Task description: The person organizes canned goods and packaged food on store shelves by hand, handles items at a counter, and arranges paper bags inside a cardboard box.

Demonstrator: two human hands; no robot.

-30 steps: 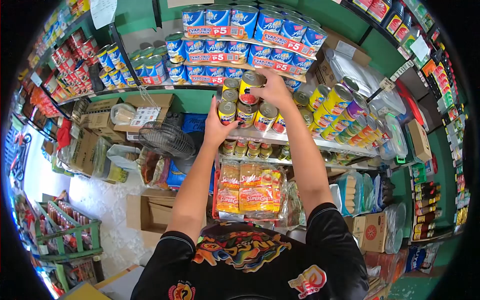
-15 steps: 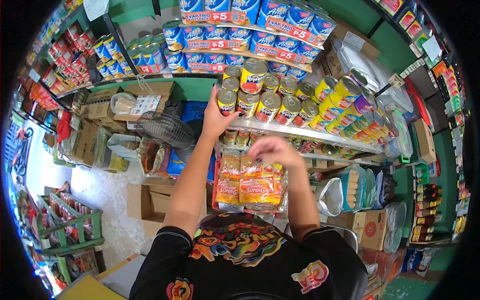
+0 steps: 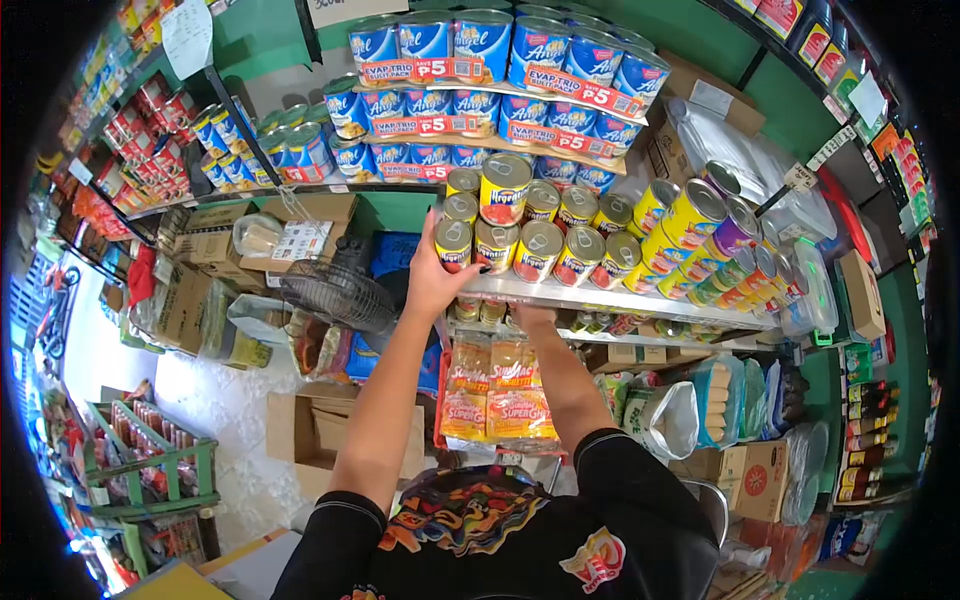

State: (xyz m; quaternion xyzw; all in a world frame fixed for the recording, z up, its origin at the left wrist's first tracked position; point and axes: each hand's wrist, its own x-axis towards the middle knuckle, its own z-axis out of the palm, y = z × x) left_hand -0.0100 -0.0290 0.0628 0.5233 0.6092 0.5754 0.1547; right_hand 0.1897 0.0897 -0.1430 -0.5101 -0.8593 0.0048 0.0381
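Head view, clock directions read with twelve at the top. My left hand (image 3: pixel 437 285) is at the shelf's near left end, thumb and fingers apart: the fingers run up the outer side of the leftmost front can (image 3: pixel 453 240), the thumb crosses low toward the second front can (image 3: pixel 496 244). Whether they press, I cannot tell. The leftmost front can stands upright at one o'clock from my palm; the raised can (image 3: pixel 506 188), also upright, lies along one o'clock, farther off. My right hand (image 3: pixel 535 317), between three and four o'clock from my left, is under the front edge of the shelf (image 3: pixel 600 297). Its fingertips are hidden, so I cannot tell whether they are apart or together. The lower cans (image 3: pixel 468 311) lie just beside it at nine o'clock. Spaghetti packs (image 3: pixel 490 390) lie at seven o'clock from my right hand.
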